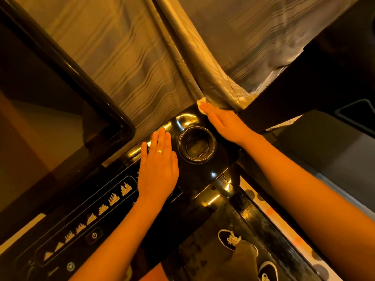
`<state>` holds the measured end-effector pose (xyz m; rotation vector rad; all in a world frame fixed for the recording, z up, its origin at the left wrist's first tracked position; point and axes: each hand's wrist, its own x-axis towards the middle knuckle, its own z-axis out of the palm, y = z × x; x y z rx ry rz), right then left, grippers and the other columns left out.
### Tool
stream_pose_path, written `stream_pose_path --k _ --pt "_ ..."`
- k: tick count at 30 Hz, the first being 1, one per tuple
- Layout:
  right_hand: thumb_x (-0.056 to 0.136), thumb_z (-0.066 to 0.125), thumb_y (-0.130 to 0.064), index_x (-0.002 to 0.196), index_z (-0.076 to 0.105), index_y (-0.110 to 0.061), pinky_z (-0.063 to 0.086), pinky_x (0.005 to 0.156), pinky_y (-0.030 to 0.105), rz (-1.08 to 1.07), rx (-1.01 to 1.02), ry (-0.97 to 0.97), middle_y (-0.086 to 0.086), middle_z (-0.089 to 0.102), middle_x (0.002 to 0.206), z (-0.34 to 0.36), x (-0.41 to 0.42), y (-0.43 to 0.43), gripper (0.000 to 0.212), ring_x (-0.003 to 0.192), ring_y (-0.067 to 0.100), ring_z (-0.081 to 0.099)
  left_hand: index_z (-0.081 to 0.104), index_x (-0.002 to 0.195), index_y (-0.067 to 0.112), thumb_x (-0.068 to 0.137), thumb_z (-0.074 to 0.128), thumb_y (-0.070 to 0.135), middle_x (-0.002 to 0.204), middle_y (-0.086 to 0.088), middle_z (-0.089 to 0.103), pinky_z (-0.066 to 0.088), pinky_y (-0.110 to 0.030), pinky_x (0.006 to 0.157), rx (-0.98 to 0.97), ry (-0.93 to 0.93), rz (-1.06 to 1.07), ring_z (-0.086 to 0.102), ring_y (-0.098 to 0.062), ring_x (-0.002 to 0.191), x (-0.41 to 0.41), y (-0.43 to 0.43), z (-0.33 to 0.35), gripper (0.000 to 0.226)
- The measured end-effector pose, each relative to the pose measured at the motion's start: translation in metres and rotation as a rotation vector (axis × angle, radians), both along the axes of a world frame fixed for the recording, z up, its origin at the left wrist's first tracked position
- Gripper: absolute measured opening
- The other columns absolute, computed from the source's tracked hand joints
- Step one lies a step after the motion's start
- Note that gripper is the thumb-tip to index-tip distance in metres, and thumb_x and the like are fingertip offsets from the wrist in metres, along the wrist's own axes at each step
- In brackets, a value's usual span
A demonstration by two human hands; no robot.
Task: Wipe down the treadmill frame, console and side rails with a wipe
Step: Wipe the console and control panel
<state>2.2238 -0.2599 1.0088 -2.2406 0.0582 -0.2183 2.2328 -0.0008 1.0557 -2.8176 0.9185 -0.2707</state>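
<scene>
On the console (205, 173) lie two hands, fingers (162, 138) straight: left hand (158, 171) resting, right hand (228, 124) pressing one wipe (200, 104).

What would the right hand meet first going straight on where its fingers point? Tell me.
Probably the curtain, just past the console edge; the right hand presses the wipe there. Depth behind the edge is unclear.

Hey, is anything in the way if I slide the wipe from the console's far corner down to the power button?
Yes: the left hand lies flat on the console across that path, and the cup holder opens right beside it.
</scene>
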Motion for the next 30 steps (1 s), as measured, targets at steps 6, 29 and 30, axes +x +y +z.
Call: stream_pose_path --k 6,29,30 --pt "0.11 0.027 -0.031 0.154 0.033 -0.032 0.051 0.069 0.031 -0.117 0.011 0.023 -0.002 0.059 0.078 -0.028 -0.068 -0.001 0.044 0.07 0.01 0.061 0.022 0.158 0.008 0.106 0.024 0.031 0.166 -0.012 0.018 0.008 -0.046 0.12 0.006 0.008 0.003 0.015 -0.027 0.154 0.0 0.001 0.001 0.057" --pt "0.101 0.053 -0.028 0.144 0.052 -0.023 0.055 0.092 0.032 -0.296 0.034 -0.042 0.009 0.067 0.127 -0.044 -0.152 0.058 0.043 0.105 0.017 0.067 0.022 0.158 0.008 0.106 0.029 0.028 0.166 -0.012 0.016 0.008 -0.046 0.122 -0.059 0.109 -0.032 0.011 -0.027 0.154 0.0 0.005 0.006 0.056" --pt "0.101 0.052 -0.031 0.146 0.049 -0.025 0.05 0.101 0.033 -0.303 0.031 -0.042 0.008 0.062 0.136 -0.049 -0.155 0.061 0.045 0.119 0.02 0.061 0.022 0.158 0.008 0.106 0.03 0.027 0.166 -0.012 0.016 0.007 -0.045 0.122 -0.072 0.14 -0.044 0.011 -0.027 0.154 -0.003 0.008 0.007 0.056"
